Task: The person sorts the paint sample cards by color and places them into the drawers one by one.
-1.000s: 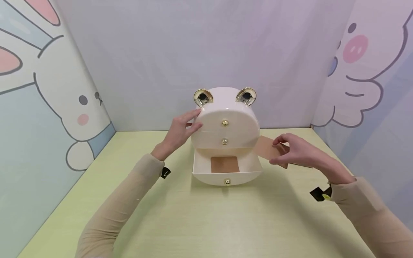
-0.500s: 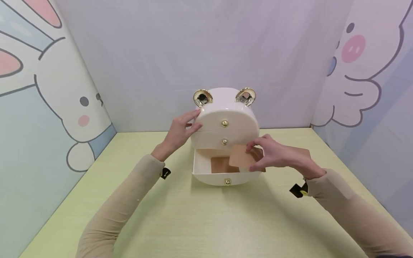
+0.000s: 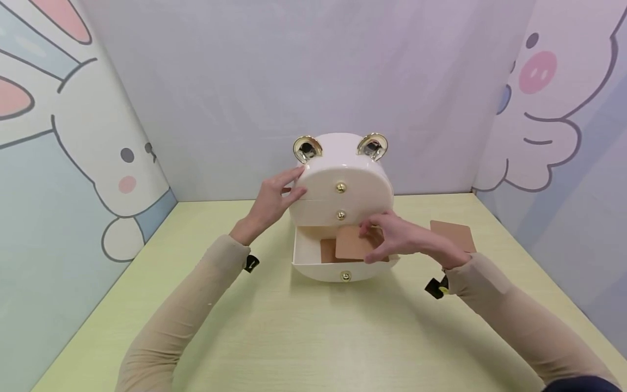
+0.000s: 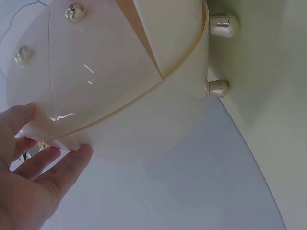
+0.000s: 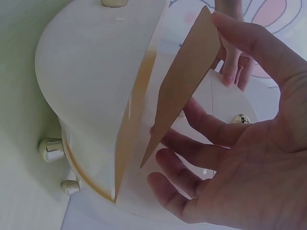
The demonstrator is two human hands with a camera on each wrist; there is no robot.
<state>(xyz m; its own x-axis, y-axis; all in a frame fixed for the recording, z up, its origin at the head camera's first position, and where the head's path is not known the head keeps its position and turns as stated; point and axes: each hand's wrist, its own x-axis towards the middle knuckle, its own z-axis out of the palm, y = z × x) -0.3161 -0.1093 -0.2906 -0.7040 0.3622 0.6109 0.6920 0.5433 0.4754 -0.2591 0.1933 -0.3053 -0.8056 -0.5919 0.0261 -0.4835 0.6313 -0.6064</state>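
Observation:
A white drawer box (image 3: 318, 209) with gold knobs and gold ears stands on the table, its bottom drawer (image 3: 306, 256) pulled out. My left hand (image 3: 268, 207) holds the box's upper left edge; in the left wrist view the thumb lies on the front and the other fingers on the side. Above the pulled-out drawer, my right hand (image 3: 399, 237) pinches a thin brown card (image 5: 184, 72) between thumb and fingers. The card is tilted in the right wrist view. Below it another brown card (image 3: 327, 250) lies in the drawer, partly hidden.
Another flat brown card (image 3: 455, 235) lies on the light yellow-green table (image 3: 318, 337), right of the box. Cartoon-printed walls stand on the left (image 3: 112, 163) and right (image 3: 553, 141), and a plain pale wall (image 3: 235, 98) rises behind the box.
My right hand has moved left with its brown card, from beside the box to above the bottom drawer. The card on the table now shows more fully. My left hand has stayed in place.

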